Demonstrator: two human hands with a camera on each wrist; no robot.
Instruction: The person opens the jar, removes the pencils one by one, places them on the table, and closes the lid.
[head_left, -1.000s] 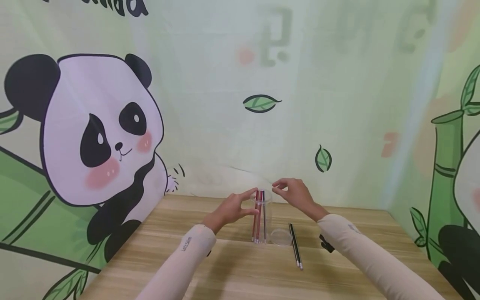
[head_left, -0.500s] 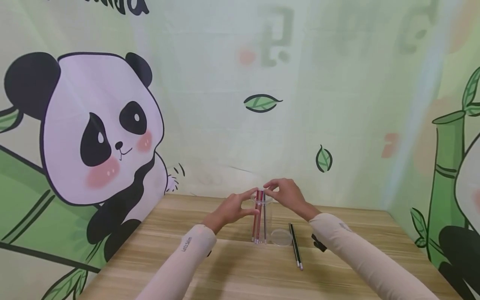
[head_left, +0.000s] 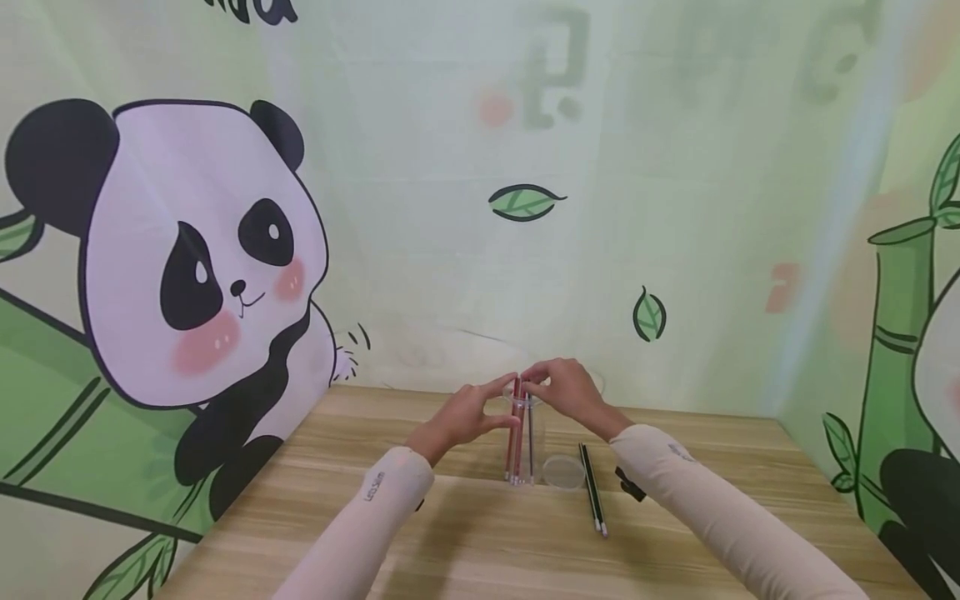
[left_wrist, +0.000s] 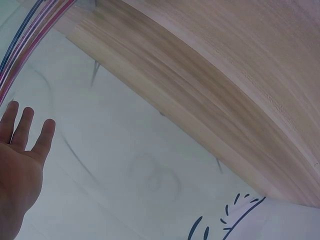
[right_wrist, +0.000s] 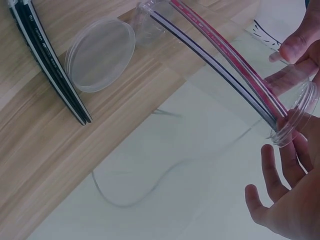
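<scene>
A tall clear plastic tube [head_left: 537, 446] stands upright on the table, holding several pencils. Red pencils [head_left: 516, 442] and a dark blue striped pencil [right_wrist: 215, 67] lean inside it. My left hand [head_left: 461, 421] grips the tube near its top between thumb and index finger; its other fingers are spread in the left wrist view. At the tube's mouth, my right hand [head_left: 570, 387] has thumb and index finger curled at the red pencil tops, seemingly pinching one. Its remaining fingers stand off beside the rim in the right wrist view.
A round clear lid [head_left: 563, 472] lies on the wooden table [head_left: 465, 542] right of the tube. Beside it lie dark green and black pencils [head_left: 593, 490]. Behind the table hangs a backdrop [head_left: 420, 250] printed with pandas and leaves.
My right hand has moved left and slightly down to the pencil tops at the tube's mouth. The left hand keeps its hold, and the lid and dark pencils stay put.
</scene>
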